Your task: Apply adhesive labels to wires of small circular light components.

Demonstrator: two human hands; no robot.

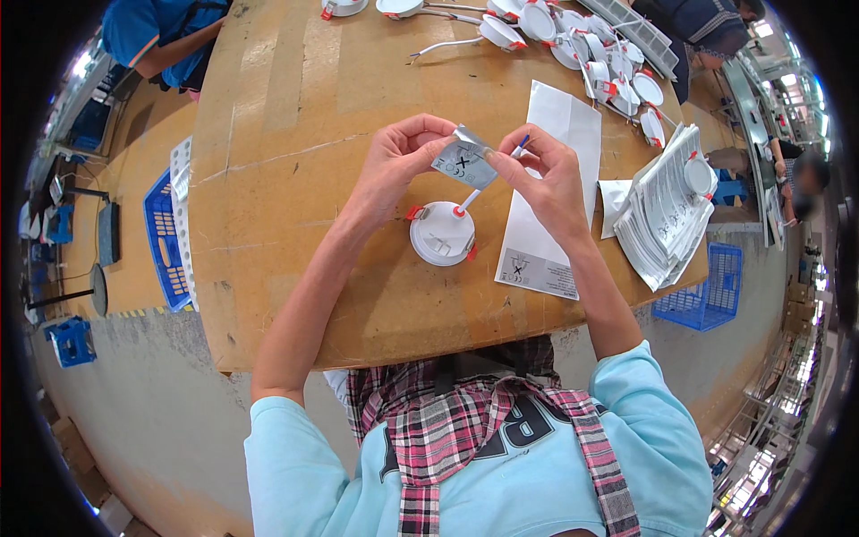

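Between my two hands, above the table, is a small silver label [463,159] with black symbols. My left hand [398,161] pinches its left and upper edge. My right hand [548,179] grips its right edge between thumb and fingers. A cable [471,199] with a white sheath runs up behind the label toward my right hand, and a blue wire tip shows by those fingers. Below lies a round white downlight [442,234], back side up, with red-tipped spring clips at its sides. To its right rests a white label sheet [537,242], with silver labels at its near end.
A stack of label sheets [662,210] with a downlight [698,176] on top sits at the table's right. Many downlights [573,45] with cables are heaped at the far right. Blue baskets [164,242] stand beside the table on both sides. Other people [170,40] are at the far corners.
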